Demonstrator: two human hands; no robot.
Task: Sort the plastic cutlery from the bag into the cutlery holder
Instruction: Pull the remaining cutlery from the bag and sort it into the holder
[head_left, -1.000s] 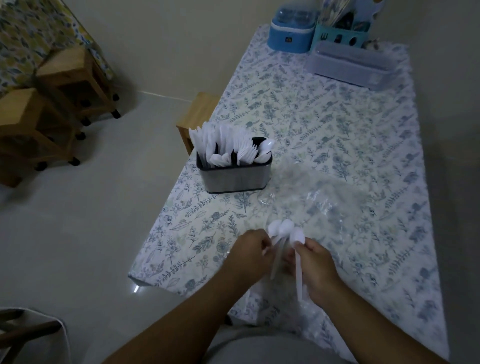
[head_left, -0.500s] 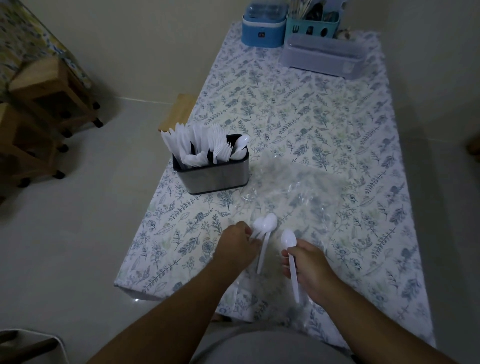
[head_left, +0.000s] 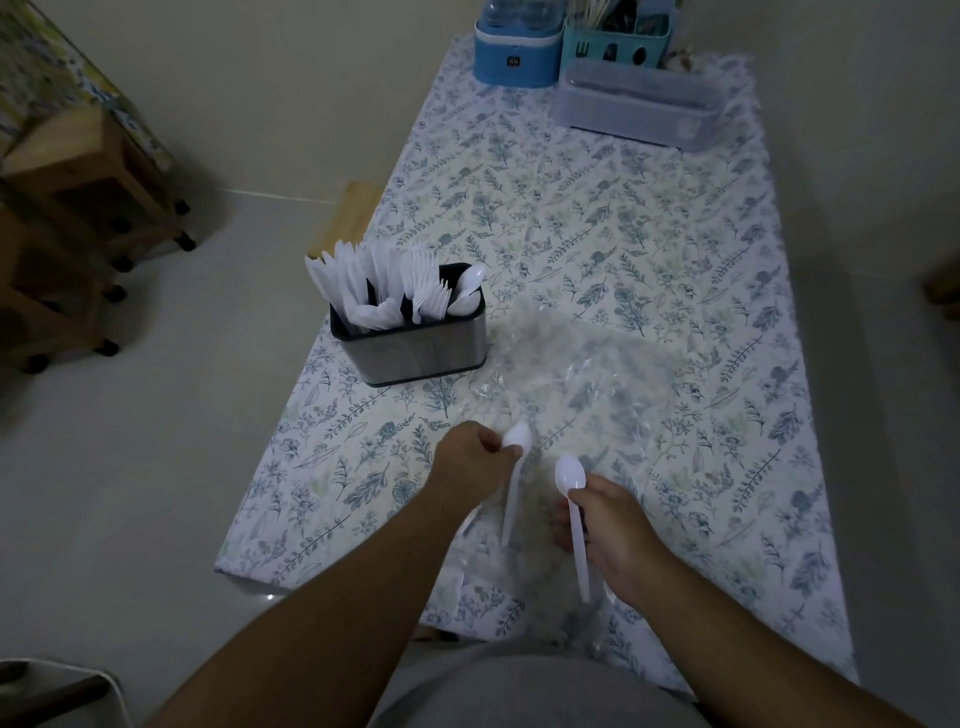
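Observation:
A metal cutlery holder (head_left: 415, 351) stands on the floral table near its left edge, packed with white plastic knives, forks and spoons. Right of it lies a clear plastic bag (head_left: 582, 374), flat and crumpled. My left hand (head_left: 467, 462) grips white spoons (head_left: 517, 439) by their necks, bowls up, handles hanging down. My right hand (head_left: 608, 525) pinches a single white spoon (head_left: 571, 478) below its bowl, with the handle pointing towards me. Both hands hover over the near end of the bag.
A blue box (head_left: 517, 47), a teal basket (head_left: 615, 41) of utensils and a lidded grey container (head_left: 639, 104) stand at the table's far end. A wooden stool (head_left: 345, 218) sits beside the table's left edge. Wooden carts (head_left: 78, 208) stand on the floor at left.
My hands have parted: the right one has drawn a single spoon away from the bunch that the left one keeps. The view has shifted slightly.

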